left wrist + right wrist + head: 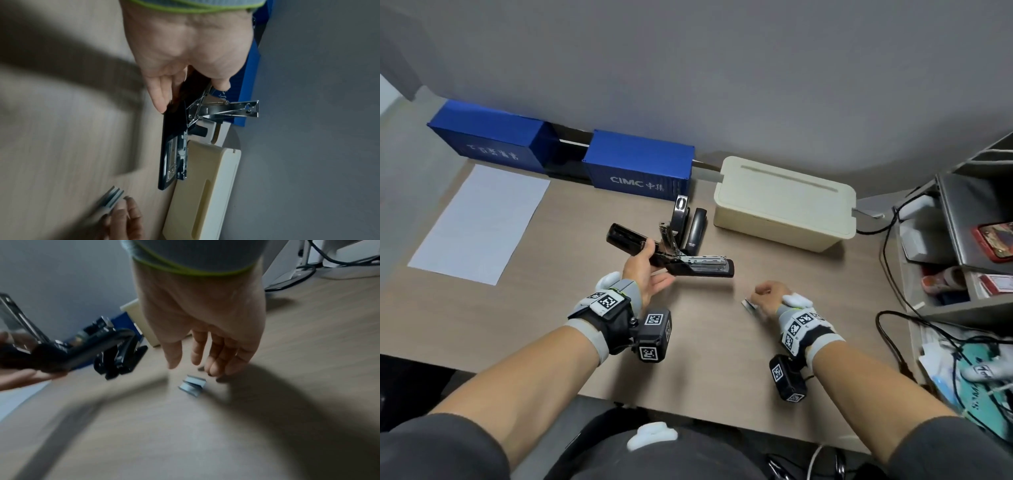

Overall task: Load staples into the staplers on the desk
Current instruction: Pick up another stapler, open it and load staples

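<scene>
— What are the hands doing?

— The left hand grips an opened black stapler above the table, thumb on top and fingers underneath; its lid is swung back and the metal staple rail sticks out. The right hand hovers just over a small strip of staples lying on the table — fingers loose and pointing down, holding nothing in the right wrist view.

— Does it touch the strip?

— Cannot tell; the wrist pictures are blurred, and from the head view the hand covers most of it.

— Other staplers?

— Two more black staplers lie side by side behind the held one, one opened. Any lettering on them is too small to read.

— Anything readable?

— "CIMC", with Chinese characters, on the nearer blue container-shaped box. The second blue box carries white print that I cannot make out. A cream box sits to the right and a white paper sheet to the left.
</scene>
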A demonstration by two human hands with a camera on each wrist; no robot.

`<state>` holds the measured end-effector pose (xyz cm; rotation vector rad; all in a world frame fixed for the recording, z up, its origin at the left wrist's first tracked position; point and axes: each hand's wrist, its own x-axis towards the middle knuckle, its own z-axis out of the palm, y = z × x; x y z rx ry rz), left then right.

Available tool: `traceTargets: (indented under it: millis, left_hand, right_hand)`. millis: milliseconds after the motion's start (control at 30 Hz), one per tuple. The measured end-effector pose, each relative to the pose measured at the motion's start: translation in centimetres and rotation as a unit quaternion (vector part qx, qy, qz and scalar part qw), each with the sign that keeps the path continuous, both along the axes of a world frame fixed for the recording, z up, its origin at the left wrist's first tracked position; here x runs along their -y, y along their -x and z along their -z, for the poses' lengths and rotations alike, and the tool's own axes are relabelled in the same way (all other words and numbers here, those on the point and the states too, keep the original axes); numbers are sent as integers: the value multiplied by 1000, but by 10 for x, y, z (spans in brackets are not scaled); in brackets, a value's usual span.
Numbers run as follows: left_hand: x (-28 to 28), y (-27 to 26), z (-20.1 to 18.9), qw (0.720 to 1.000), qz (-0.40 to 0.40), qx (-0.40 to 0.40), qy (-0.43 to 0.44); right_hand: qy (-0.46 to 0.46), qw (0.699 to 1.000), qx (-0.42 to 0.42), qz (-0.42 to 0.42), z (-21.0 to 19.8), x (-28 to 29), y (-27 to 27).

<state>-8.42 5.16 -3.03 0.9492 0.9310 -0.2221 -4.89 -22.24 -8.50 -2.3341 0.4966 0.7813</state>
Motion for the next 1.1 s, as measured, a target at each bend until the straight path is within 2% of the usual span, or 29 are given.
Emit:
traceTargets:
  millis: [133,600,767,900,1033,1100]
  left_hand:
    - [-3,6,8,1000,3,-5,3]
    - [-7,6,11,1000,5,-6,2]
    - [-8,6,11,1000,7,-9,-5]
    - [-6,5,5,1000,2,-8,-3]
    - [-2,1,-3,1000,6,-2,-7]
    - [1,-1,-8,1000,11,3,-11]
  right_hand:
    - [79,995,-27,-55,-7,-10,5]
    - [99,989,-25,-104,-2,-22,2]
    - [72,994,16,-80,-10,-15,2]
    - [-30,994,73,-74,-21,-6,-7]
    - [-41,984,99,-142,-52,-8,-21]
    - [-46,982,110,-148,-66,-14,-30]
